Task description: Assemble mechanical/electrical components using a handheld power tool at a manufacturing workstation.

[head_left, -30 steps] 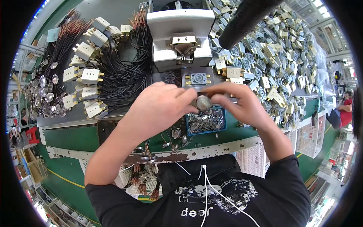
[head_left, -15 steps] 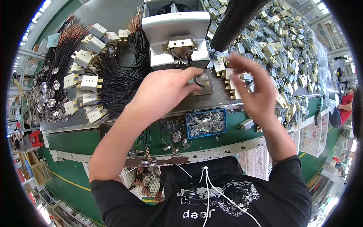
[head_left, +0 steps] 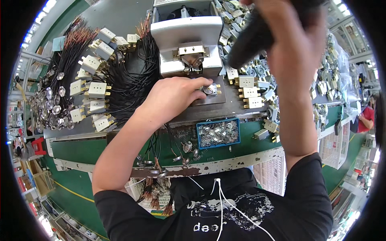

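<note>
My left hand [head_left: 171, 94] pinches a small round metal part with brass prongs [head_left: 210, 89]. The part sits on the flat plate [head_left: 220, 98] at the front of a silver bench press [head_left: 187, 30], under the press head. Up and to the right, my right hand [head_left: 295, 52] is wrapped around a thick black lever [head_left: 251, 42] beside the press. Motion smears the lever and that hand, and part of the grip is hidden. Several pale block-shaped parts with brass prongs [head_left: 251, 92] stand in a short column right of the plate.
A blue tray of small metal pieces [head_left: 219, 133] sits below the press. White-topped blocks with black wires [head_left: 96, 90] lie on the left, beside round metal caps [head_left: 52, 102]. A large heap of grey and white parts [head_left: 321, 86] spreads on the right.
My right hand has risen from beside the column of blocks to the black lever, which has shifted. My left hand has moved slightly left and down, its fingertips now at the round part.
</note>
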The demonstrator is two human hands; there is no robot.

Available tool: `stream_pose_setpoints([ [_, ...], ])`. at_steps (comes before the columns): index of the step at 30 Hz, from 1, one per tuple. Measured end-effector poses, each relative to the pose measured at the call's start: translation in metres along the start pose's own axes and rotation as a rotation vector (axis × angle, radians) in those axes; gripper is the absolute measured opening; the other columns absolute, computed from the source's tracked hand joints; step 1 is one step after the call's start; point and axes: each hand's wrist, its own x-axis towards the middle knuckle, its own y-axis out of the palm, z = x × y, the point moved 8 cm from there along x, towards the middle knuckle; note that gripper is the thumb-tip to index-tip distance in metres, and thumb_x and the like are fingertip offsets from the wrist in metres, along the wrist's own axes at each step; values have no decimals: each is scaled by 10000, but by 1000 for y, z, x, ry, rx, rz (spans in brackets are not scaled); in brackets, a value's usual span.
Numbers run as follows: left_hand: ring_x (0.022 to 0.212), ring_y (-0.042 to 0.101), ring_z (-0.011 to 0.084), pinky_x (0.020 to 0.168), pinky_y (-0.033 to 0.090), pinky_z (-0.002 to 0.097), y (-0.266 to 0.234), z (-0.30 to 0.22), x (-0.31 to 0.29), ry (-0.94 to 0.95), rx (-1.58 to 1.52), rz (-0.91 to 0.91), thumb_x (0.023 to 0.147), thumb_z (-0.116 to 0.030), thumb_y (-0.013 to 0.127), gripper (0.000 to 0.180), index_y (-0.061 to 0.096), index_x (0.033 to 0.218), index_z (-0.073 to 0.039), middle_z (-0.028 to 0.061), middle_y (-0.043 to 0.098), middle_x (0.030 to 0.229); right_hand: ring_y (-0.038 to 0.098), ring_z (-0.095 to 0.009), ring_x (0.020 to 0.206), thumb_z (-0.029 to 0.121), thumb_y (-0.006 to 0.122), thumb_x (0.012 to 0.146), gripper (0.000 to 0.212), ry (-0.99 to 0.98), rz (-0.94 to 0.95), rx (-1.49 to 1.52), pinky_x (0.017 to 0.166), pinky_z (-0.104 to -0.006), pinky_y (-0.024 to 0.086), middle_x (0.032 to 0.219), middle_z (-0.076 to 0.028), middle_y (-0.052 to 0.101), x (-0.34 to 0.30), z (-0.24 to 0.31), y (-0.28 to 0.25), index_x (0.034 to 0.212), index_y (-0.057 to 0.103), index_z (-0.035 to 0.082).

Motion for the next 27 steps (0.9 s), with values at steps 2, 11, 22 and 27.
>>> stream_pose_setpoints([
  [2, 883, 713, 313, 754, 563, 420, 0, 1, 1, -11, 10, 21, 963, -311, 666, 353, 669, 1304, -224, 96, 752, 983, 661, -138, 718, 109, 710, 926, 328, 1, -4, 27, 601, -285, 536, 935, -65, 682, -4, 6, 8, 1202, 564, 6],
  [11, 944, 718, 312, 793, 573, 433, 7, 2, -2, -69, -7, 99, 950, -311, 665, 371, 672, 1311, -225, 115, 752, 1026, 625, -134, 590, 99, 660, 950, 205, 70, -127, 138, 537, -275, 503, 782, -65, 679, 2, 10, 25, 1114, 613, -15],
  [22, 928, 720, 304, 779, 572, 433, 7, 3, 2, -84, -7, 137, 970, -337, 639, 382, 651, 1338, -235, 109, 747, 998, 613, -110, 589, -31, 647, 921, 83, 109, -175, 181, 545, -253, 496, 760, -55, 665, -6, -28, 37, 1003, 644, -17],
  [27, 898, 719, 291, 767, 571, 421, 6, 1, 1, -93, 45, 184, 971, -328, 637, 406, 632, 1366, -239, 104, 732, 931, 651, -125, 643, -82, 700, 868, 206, 241, -139, 255, 566, -272, 528, 809, -64, 681, -6, -37, 46, 1039, 610, -9],
])
